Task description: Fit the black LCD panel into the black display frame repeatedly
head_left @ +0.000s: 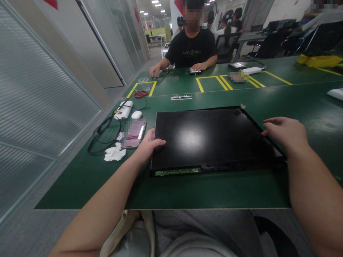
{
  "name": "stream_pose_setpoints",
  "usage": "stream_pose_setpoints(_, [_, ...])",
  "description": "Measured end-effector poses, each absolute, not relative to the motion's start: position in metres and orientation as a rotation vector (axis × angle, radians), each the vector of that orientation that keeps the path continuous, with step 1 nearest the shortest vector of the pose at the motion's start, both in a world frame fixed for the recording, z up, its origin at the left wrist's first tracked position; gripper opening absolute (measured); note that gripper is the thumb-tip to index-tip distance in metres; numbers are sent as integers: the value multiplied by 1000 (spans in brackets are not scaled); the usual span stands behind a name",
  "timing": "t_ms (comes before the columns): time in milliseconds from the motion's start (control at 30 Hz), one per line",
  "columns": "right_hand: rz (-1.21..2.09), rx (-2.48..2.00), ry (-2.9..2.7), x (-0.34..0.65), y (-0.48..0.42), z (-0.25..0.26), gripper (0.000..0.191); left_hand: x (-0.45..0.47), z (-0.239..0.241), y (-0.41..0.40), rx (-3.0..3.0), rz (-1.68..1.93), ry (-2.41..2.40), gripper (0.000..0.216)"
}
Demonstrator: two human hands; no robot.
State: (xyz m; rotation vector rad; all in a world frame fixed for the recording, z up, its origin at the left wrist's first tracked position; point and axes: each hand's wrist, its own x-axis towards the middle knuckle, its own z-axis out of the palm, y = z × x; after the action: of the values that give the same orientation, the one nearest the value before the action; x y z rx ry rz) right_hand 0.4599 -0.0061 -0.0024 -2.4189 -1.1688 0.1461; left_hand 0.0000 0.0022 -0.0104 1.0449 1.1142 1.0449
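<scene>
So, nearest me was the bare front edge of a green tabletop (214,194), and just past that a flat black rectangular screen panel (211,142) lay on it, right between my two hands. A thin green circuit strip (178,172) showed along its near edge. My left hand (146,146) had the panel's left edge gripped, thumb on top, fingers down the side. My right hand (291,134) was at the right edge, fingers loosely curled; honestly can't tell if it was pinching anything.

Over on the left sat a crumpled white tissue (115,152), then a phone (134,134) lying screen up, close to my left hand. Past that were a small rounded white plastic object (136,114) and some red-handled scissors (141,94). Way across, a person in a black T-shirt (194,48) had one hand on a small black-and-silver box (195,71).
</scene>
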Motion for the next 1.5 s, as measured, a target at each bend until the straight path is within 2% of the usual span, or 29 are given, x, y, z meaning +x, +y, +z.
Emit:
stream_pose_setpoints(400, [127,-2468,-1242,464,-3,-5,33,-1,-14,5,1100,1033,1131,73])
stream_pose_setpoints(1500, [127,-2466,-1250,461,-3,-3,31,-2,-13,4,1160,1002,1170,73])
